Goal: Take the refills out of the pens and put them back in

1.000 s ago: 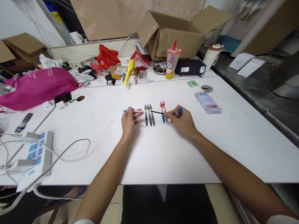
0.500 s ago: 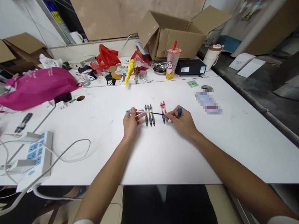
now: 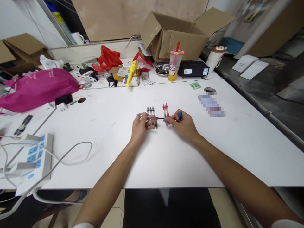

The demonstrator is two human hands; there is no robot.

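Observation:
My left hand (image 3: 139, 128) pinches a clear pen barrel (image 3: 138, 115) with a light blue end, between thumb and fingers. A dark ink refill (image 3: 160, 118) sticks out of the barrel towards the right. The refill's right end is pinched in the fingertips of my right hand (image 3: 185, 125). A blue pen part (image 3: 180, 115) is also held in that hand, standing up between the curled fingers. Several black pens (image 3: 150, 110) lie side by side behind my left fingers, partly covered. Two pens with red tops (image 3: 165, 107) lie beside my right fingertips, their lower ends partly hidden.
On the white table (image 3: 106, 158) a power strip (image 3: 45, 155) with cables lies at left, near a magenta bag (image 3: 42, 87). Along the back stand a drink cup (image 3: 175, 66), a black box (image 3: 193, 69) and an open carton (image 3: 182, 42). A tape roll (image 3: 210, 90) lies at right.
My left hand has moved right with the barrel, towards my right hand. Less of the dark refill shows between the hands. My right hand has shifted only slightly.

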